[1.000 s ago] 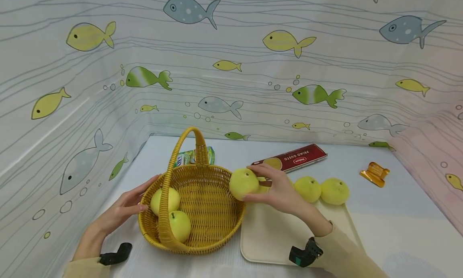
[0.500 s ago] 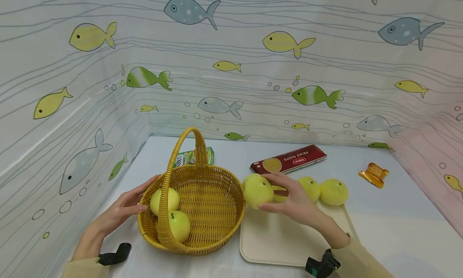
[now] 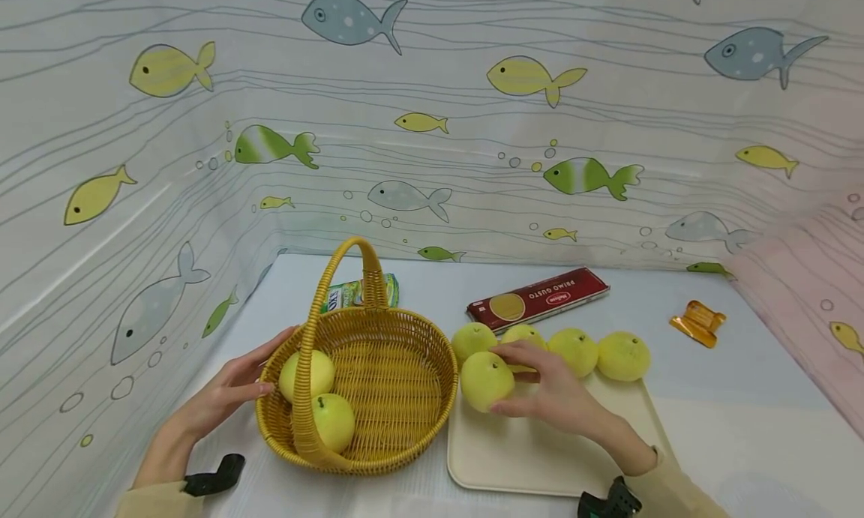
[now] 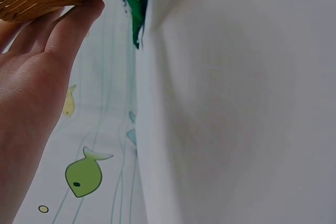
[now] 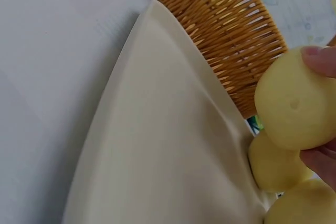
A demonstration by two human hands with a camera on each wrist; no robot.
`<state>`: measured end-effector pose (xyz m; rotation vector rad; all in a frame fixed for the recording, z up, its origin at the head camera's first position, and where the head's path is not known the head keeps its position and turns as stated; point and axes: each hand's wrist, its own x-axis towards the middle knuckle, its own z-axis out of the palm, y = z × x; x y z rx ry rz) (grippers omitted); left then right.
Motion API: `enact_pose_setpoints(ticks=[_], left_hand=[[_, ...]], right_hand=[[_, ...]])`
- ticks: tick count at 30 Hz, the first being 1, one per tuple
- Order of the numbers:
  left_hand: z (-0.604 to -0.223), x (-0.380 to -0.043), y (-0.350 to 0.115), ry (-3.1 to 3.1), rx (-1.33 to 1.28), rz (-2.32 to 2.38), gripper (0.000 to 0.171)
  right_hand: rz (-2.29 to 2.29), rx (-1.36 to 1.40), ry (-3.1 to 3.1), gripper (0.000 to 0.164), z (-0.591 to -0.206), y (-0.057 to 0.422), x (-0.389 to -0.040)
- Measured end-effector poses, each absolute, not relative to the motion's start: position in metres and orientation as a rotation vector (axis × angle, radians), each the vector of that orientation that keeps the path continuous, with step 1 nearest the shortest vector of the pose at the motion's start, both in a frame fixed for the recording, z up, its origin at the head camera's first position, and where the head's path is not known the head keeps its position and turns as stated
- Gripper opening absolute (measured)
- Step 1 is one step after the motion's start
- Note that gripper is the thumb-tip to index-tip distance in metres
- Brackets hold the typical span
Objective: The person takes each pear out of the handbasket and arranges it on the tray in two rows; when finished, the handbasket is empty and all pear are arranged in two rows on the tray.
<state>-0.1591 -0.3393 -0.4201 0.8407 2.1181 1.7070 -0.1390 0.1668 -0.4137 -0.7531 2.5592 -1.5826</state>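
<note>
In the head view, a yellow wicker basket (image 3: 385,398) with a tall handle stands at centre-left. Two yellow-green apples, a rear one (image 3: 317,375) and a front one (image 3: 336,422), lie in its left side. My left hand (image 3: 232,383) rests against the basket's left outside, thumb at the rim; the left wrist view shows its nearly straight fingers (image 4: 79,24) touching the wickerwork. My right hand (image 3: 553,390) pinches another yellow-green apple (image 3: 486,383) between thumb and fingers, over the cream tray (image 3: 513,458). Its dimpled end faces the right wrist camera.
Several similar fruits, including one at the right end (image 3: 624,357), line the tray's back edge. Behind them lies a dark red "Primo Gusto" box (image 3: 556,299). A green packet (image 3: 347,295) sits behind the basket, and an orange-brown wrapped item (image 3: 700,323) lies far right.
My right hand has carried the apple from the basket's right rim rightward and then nearer, over the tray. Fruits behind it have come into view. The left hand and basket stay put.
</note>
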Motion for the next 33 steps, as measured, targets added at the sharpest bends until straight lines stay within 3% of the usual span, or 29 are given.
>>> enact_pose_setpoints(ticks=[33], left_hand=[[-0.419,-0.159,-0.34,2.125,0.85,1.702,0.074]], right_hand=[[-1.385,-0.735,2.571,0.073,-0.431,0.162,-0.141]])
